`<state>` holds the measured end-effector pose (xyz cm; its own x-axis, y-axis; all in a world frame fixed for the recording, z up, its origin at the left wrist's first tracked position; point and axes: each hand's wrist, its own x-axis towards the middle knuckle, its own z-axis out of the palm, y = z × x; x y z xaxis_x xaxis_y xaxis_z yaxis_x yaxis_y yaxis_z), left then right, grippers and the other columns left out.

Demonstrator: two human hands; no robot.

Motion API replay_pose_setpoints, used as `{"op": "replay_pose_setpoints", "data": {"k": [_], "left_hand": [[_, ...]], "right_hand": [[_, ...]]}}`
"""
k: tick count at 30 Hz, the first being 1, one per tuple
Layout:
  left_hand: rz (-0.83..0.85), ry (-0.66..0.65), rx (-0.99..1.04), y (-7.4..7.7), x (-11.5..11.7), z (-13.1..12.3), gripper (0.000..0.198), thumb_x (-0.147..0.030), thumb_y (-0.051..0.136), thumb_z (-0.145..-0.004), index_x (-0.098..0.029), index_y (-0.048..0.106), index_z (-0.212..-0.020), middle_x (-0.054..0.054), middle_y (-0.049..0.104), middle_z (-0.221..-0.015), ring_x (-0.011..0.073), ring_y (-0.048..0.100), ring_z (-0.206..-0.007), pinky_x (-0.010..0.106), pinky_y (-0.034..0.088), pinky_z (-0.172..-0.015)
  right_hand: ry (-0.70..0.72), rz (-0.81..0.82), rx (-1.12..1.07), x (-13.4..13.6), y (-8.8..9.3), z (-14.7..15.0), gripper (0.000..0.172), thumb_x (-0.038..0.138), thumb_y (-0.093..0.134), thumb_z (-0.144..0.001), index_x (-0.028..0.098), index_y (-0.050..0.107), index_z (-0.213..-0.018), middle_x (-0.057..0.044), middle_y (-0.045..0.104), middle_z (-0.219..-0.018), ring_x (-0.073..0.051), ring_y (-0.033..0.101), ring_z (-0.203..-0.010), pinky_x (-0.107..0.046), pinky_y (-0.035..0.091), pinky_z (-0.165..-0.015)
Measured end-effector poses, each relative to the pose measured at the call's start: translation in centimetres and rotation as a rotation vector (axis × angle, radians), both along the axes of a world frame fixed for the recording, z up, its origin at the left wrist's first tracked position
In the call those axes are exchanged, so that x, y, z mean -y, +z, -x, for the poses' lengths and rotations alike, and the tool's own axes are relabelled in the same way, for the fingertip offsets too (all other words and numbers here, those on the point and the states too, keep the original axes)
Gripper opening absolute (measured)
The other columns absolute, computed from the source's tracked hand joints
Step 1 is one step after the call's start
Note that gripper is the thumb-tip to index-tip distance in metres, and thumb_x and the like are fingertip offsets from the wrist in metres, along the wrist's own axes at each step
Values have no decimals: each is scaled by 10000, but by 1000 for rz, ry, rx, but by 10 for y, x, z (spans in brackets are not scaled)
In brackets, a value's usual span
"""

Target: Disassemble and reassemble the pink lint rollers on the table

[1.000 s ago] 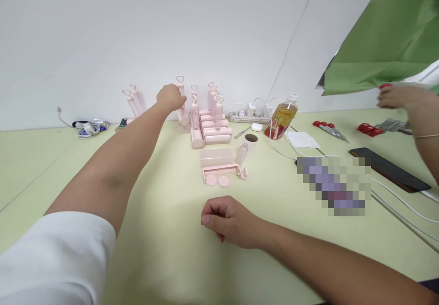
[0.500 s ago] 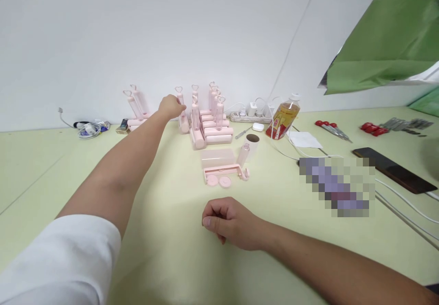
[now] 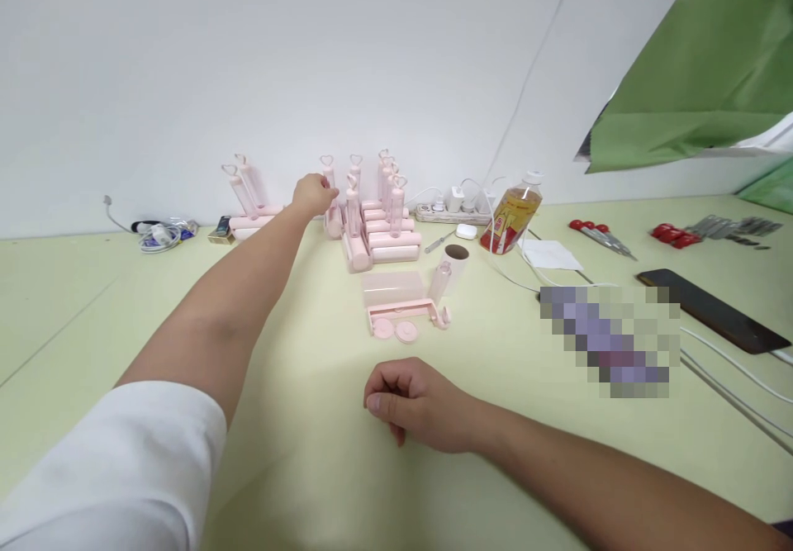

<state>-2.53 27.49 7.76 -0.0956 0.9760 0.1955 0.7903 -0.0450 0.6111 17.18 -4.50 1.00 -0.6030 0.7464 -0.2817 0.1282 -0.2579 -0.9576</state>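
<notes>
My left hand (image 3: 315, 196) reaches to the back and is closed on the upright handle of a pink lint roller (image 3: 333, 222) with a heart-shaped loop. This roller stands beside a cluster of similar pink lint rollers (image 3: 395, 239). My right hand (image 3: 412, 402) rests on the table with its fingers curled and nothing visible in them. Beyond it lie a pink frame (image 3: 402, 309), two round pink caps (image 3: 406, 332), a translucent pink cover (image 3: 391, 288), a clear handle (image 3: 440, 282) and a small pink heart-shaped piece (image 3: 443, 317). An upright paper roll (image 3: 456, 263) stands behind them.
Two more lint rollers (image 3: 251, 222) stand at the back left, near coiled cables (image 3: 162, 237). A power strip (image 3: 427, 213), a tilted drink bottle (image 3: 513, 214), a screwdriver (image 3: 439, 242) and a white case (image 3: 466, 231) are behind. Phone (image 3: 712, 307) and red-handled tools (image 3: 600, 237) lie right.
My left hand has shifted slightly to the right with the lint roller, bringing it closer to the cluster. My right hand has stayed in place.
</notes>
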Motion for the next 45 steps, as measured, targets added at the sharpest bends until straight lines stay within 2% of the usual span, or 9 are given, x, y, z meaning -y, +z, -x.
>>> {"op": "replay_pose_setpoints", "data": {"k": [4,8,14,17,21,27,36,41,45], "left_hand": [[-132,100,-37,4,14,2,503,-418,651,-761,-170,523,-1180,154,639,-1107,293,620,-998,395,473,-832],[-447,130,-40,13,66,-6,372,-366,485,-871,-171,491,-1187,124,599,-1148,231,580,-1011,342,440,-870],[-368,-543,-210,-6,181,-29,223,-275,449,-885,-203,651,-943,56,645,-969,194,586,-924,309,453,-842],[-317,-619,-365,-29,231,-36,254,-265,460,-887,-202,693,-965,104,614,-1046,226,569,-963,360,446,-861],[-257,-624,-601,-50,274,-40,259,-262,511,-864,-246,671,-1067,111,486,-1374,319,439,-1209,479,378,-954],[-150,-591,-684,-58,288,-40,305,-369,481,-889,-193,617,-1098,137,373,-1489,366,307,-1362,567,277,-1073],[-120,-548,-605,-66,287,-38,331,-383,464,-900,-196,600,-1137,144,299,-1537,367,227,-1421,605,240,-1103],[-169,-607,-582,-64,300,-34,231,-348,505,-871,-197,666,-940,117,411,-1465,352,306,-1375,567,266,-1093],[-102,-658,-538,-56,310,-32,183,-300,499,-848,-194,649,-839,112,634,-1071,277,563,-1048,429,446,-886]], "right_hand": [[10,-27,-18,0,-6,1,160,311,602,-831,162,568,-784,48,488,-628,-82,512,-515,-221,459,-496],[-17,-141,61,0,-6,2,148,310,580,-841,172,582,-789,41,488,-616,-94,485,-526,-229,428,-497],[-452,-919,228,-27,20,-23,144,251,535,-855,186,623,-762,-33,590,-768,-155,537,-718,-277,421,-674],[-753,-1049,328,-47,30,-44,188,280,511,-857,182,649,-775,-51,575,-830,-153,523,-669,-297,432,-673],[-789,-1140,504,-65,30,-60,285,259,500,-824,169,665,-1038,-98,584,-1004,-178,540,-703,-333,451,-708],[-712,-1094,716,-75,27,-69,440,227,477,-802,141,591,-1218,-83,612,-903,-212,561,-743,-337,427,-703],[-729,-990,847,-95,24,-94,350,248,499,-785,166,651,-1090,-46,623,-766,-198,547,-685,-303,365,-629],[-831,-1064,845,-99,21,-103,189,303,523,-782,173,657,-815,-67,552,-818,-217,537,-765,-342,408,-713],[-1014,-1122,658,-101,23,-110,139,299,566,-758,171,612,-784,-124,514,-1020,-281,510,-1041,-433,405,-900]]}}
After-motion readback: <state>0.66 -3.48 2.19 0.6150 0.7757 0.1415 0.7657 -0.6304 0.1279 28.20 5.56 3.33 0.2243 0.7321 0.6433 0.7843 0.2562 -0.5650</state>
